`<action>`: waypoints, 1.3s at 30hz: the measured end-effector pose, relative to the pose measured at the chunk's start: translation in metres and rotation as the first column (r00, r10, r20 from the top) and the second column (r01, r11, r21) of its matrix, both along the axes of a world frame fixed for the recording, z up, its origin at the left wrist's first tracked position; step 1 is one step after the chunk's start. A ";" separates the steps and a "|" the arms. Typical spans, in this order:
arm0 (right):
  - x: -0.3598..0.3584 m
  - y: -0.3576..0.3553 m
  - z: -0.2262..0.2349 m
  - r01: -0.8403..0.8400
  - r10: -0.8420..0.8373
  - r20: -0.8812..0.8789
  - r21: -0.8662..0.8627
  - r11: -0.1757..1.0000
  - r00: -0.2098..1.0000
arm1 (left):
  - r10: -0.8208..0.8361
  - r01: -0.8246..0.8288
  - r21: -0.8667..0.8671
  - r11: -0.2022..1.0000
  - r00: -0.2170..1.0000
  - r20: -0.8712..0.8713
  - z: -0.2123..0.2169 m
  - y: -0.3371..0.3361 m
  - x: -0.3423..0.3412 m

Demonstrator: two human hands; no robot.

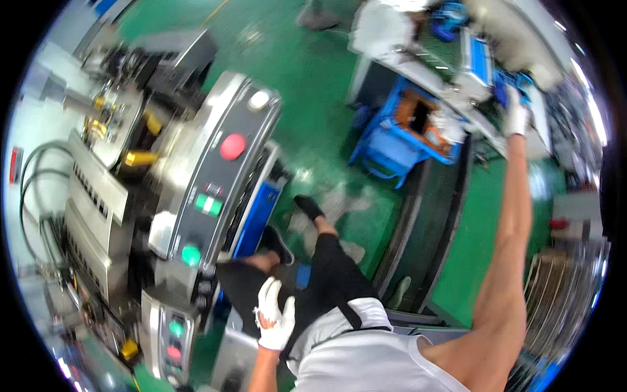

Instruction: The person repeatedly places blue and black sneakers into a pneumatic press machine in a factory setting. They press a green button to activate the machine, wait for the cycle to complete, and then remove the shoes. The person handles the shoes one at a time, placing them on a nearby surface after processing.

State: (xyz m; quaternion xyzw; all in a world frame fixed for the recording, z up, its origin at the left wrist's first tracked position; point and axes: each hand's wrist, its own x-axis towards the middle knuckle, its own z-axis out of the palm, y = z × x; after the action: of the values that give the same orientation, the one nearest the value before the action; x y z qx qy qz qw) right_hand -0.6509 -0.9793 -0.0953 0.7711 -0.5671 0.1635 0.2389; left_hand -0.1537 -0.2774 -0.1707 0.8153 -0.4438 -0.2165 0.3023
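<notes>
My left hand point(275, 319), in a white glove with a hole that bares some skin, hovers in front of my dark shorts. Its fingers are stretched out and the thumb stands apart, with nothing in them. To its left is the grey control panel point(219, 173) of a machine, with a red button point(233, 147), a green button point(191, 255) and a green switch point(209, 204). My right arm is stretched far out, and the white-gloved right hand point(516, 116) is at a bench beside blue objects point(501, 90). Motion blur hides whether its fingers hold or only touch them.
A blue crate point(385, 153) with brown contents stands below the bench point(418, 68). Near it runs a long dark metal channel point(428, 225). A second button panel point(175, 340) sits at lower left. Stacked thin sheets point(562, 294) are at right. The floor point(287, 72) is green.
</notes>
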 end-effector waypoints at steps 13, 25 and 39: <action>0.090 0.010 -0.080 -0.013 -0.133 0.543 0.256 0.967 0.829 | 0.790 -0.871 0.129 0.474 0.485 0.375 -0.018 0.289 -0.039; 0.385 0.416 -0.200 -0.651 0.039 0.651 0.759 0.004 0.758 | 0.910 -0.692 0.620 -0.370 -0.136 0.392 -0.028 0.468 -0.343; 0.499 0.726 -0.059 -0.192 0.391 0.738 0.567 -0.801 0.550 | 0.890 -0.995 -0.054 0.081 0.097 -0.446 0.054 0.328 -0.139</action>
State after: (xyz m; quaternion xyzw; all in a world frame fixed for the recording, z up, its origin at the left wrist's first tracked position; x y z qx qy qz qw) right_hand -0.1523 -0.2535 -0.1542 0.7124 0.0668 -0.3509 -0.6040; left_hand -0.2926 0.0505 -0.1169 0.7919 0.2223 -0.0032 0.5688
